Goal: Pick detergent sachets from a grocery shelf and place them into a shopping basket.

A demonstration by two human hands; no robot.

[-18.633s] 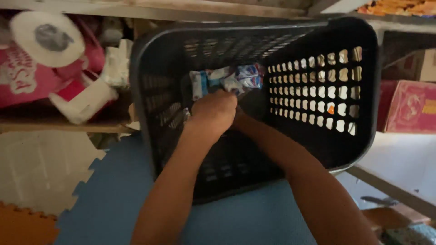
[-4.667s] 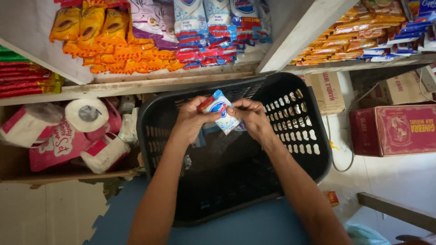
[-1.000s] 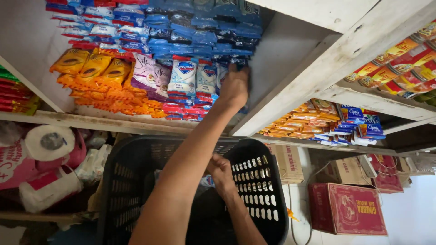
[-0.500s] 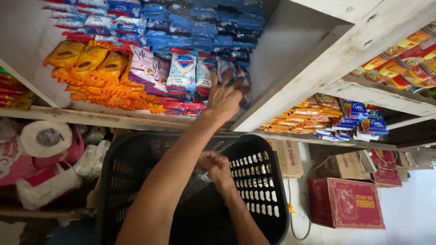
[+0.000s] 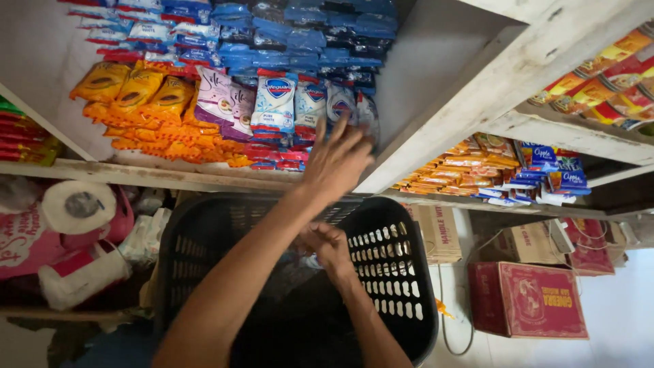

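Change since earlier frame: left hand [image 5: 335, 160] has dropped from the hanging packets, where it was half a second ago, to a spot just in front of their lower edge; right hand [image 5: 325, 245] remains down at the basket
Left hand state: fingers spread wide, nothing held; it sits close to the white-and-blue packets [image 5: 310, 102] on the shelf wall, contact not clear because of motion blur
Right hand state: curled inside the black basket [image 5: 392, 272], near its upper rim; it seems to close on a small light packet [image 5: 310, 262], but the grip is partly hidden by the left forearm, so this cannot be told for certain
Stock location: white-and-blue packets hang in a row beside the orange packets [image 5: 136, 88] and below the dark blue packets [image 5: 306, 34]
Progress judged: several packets are already hung in the row; the basket interior is dark, so the remaining count cannot be read
Surroundings: tissue roll [image 5: 82, 204] to the left, red carton [image 5: 524, 300] on the floor to the right
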